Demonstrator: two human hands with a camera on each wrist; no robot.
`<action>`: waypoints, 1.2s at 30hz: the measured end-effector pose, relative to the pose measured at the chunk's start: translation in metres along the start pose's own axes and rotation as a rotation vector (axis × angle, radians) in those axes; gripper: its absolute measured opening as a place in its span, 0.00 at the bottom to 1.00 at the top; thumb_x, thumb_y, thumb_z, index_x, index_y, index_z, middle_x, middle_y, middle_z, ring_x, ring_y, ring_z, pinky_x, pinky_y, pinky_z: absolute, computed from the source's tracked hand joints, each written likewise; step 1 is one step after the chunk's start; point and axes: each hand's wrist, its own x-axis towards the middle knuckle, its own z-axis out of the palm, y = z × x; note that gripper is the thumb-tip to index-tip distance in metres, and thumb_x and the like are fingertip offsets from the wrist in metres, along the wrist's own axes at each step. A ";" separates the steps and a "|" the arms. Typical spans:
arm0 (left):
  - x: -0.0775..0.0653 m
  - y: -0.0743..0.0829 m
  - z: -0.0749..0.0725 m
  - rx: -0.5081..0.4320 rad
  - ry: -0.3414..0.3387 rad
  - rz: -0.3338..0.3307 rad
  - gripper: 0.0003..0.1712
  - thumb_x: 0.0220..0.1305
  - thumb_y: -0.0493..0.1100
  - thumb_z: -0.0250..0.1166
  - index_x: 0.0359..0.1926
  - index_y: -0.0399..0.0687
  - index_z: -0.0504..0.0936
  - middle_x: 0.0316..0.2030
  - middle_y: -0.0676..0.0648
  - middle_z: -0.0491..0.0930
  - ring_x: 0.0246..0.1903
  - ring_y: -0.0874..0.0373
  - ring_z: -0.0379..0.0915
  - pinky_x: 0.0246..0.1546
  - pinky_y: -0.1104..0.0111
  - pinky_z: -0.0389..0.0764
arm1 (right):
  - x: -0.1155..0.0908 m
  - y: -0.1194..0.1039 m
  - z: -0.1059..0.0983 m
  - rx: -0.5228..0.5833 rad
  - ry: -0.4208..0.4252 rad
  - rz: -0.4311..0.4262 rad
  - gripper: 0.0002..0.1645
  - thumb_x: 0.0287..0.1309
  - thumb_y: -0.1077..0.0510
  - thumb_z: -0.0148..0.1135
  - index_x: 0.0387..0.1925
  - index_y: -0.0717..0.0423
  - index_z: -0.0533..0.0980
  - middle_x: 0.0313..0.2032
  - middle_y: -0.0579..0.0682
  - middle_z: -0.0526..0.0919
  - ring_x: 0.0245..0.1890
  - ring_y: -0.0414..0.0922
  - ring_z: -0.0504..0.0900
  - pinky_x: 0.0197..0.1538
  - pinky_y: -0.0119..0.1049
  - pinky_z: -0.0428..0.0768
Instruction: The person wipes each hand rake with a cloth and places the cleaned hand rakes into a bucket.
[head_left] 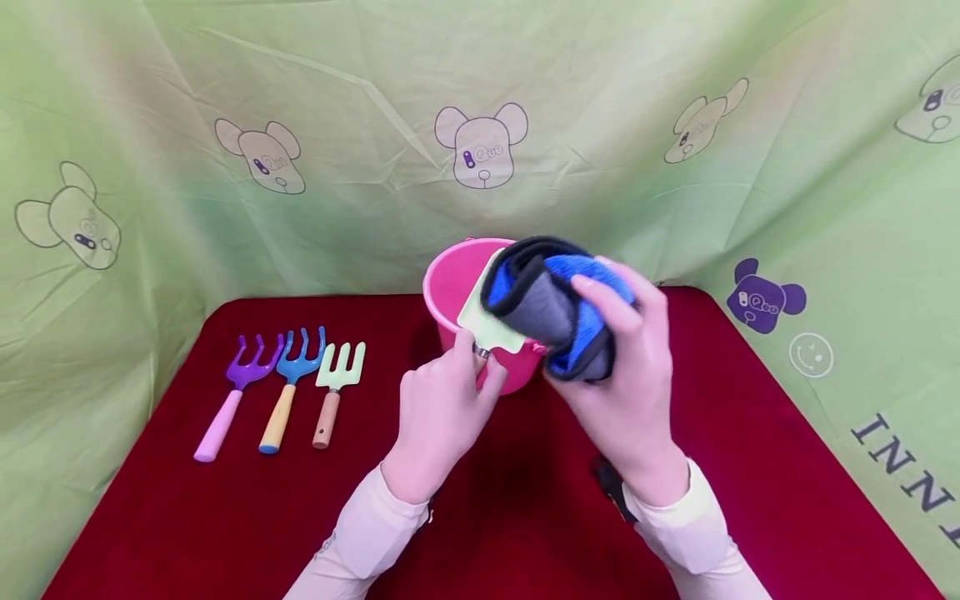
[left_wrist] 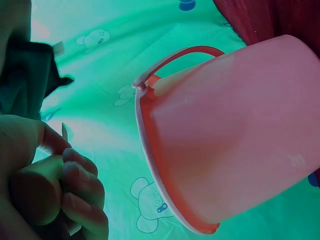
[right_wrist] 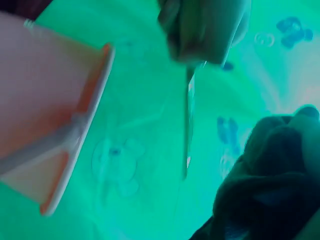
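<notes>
My left hand grips a small pale green garden trowel near its metal neck, blade pointing up and away. In the left wrist view, fingers curl round the rounded wooden handle. My right hand holds a bunched blue and grey cloth with black edging. In the head view the cloth overlaps the right side of the blade; the right wrist view has the blade edge-on with the dark cloth apart from it. Behind both hands stands a pink bucket, partly hidden by trowel and cloth.
Left of the bucket, three hand forks lie side by side on the dark red tabletop: purple, blue and pale green. A green printed curtain encloses the table at the back and sides.
</notes>
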 end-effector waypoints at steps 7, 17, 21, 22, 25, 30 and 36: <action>-0.004 0.000 0.002 -0.097 -0.026 -0.002 0.13 0.55 0.44 0.65 0.21 0.51 0.70 0.10 0.52 0.67 0.09 0.59 0.58 0.05 0.66 0.63 | -0.016 0.002 0.016 -0.002 -0.144 -0.134 0.39 0.29 0.59 0.80 0.51 0.57 0.77 0.56 0.71 0.75 0.57 0.59 0.74 0.53 0.56 0.78; -0.007 -0.003 0.002 -0.135 -0.080 0.066 0.08 0.47 0.37 0.67 0.21 0.45 0.75 0.08 0.49 0.71 0.07 0.58 0.63 0.07 0.63 0.71 | -0.025 0.015 0.025 -0.099 -0.313 -0.088 0.43 0.36 0.52 0.75 0.60 0.52 0.73 0.61 0.64 0.72 0.54 0.61 0.67 0.50 0.55 0.71; -0.007 -0.003 0.002 -0.134 -0.081 0.073 0.08 0.46 0.35 0.67 0.20 0.45 0.75 0.08 0.49 0.70 0.07 0.58 0.62 0.06 0.63 0.71 | -0.026 0.019 0.027 -0.144 -0.318 -0.113 0.43 0.35 0.51 0.74 0.59 0.51 0.72 0.61 0.64 0.70 0.56 0.63 0.64 0.53 0.58 0.68; -0.006 -0.003 0.002 -0.134 -0.084 0.075 0.08 0.46 0.34 0.67 0.19 0.45 0.74 0.07 0.49 0.70 0.07 0.59 0.61 0.06 0.63 0.70 | -0.026 0.020 0.027 -0.156 -0.314 -0.124 0.43 0.35 0.50 0.74 0.59 0.50 0.72 0.61 0.64 0.69 0.56 0.63 0.63 0.53 0.59 0.67; -0.006 -0.003 0.002 -0.139 -0.077 0.081 0.08 0.46 0.34 0.66 0.20 0.45 0.75 0.07 0.50 0.69 0.07 0.59 0.60 0.06 0.64 0.68 | -0.027 0.022 0.028 -0.184 -0.293 -0.154 0.42 0.36 0.49 0.74 0.59 0.49 0.73 0.60 0.64 0.69 0.57 0.63 0.63 0.54 0.61 0.66; -0.004 -0.004 0.001 -0.196 -0.020 0.101 0.06 0.48 0.36 0.68 0.26 0.45 0.77 0.10 0.50 0.73 0.07 0.60 0.64 0.06 0.65 0.72 | -0.025 0.021 0.028 -0.206 -0.246 -0.213 0.41 0.37 0.49 0.75 0.58 0.51 0.72 0.58 0.64 0.71 0.55 0.63 0.66 0.52 0.60 0.69; -0.003 -0.005 0.002 -0.253 -0.001 0.135 0.06 0.47 0.37 0.68 0.22 0.45 0.77 0.09 0.50 0.72 0.08 0.61 0.64 0.07 0.64 0.72 | -0.024 0.023 0.028 -0.198 -0.201 -0.243 0.40 0.36 0.47 0.75 0.56 0.50 0.73 0.56 0.65 0.71 0.51 0.63 0.69 0.46 0.59 0.70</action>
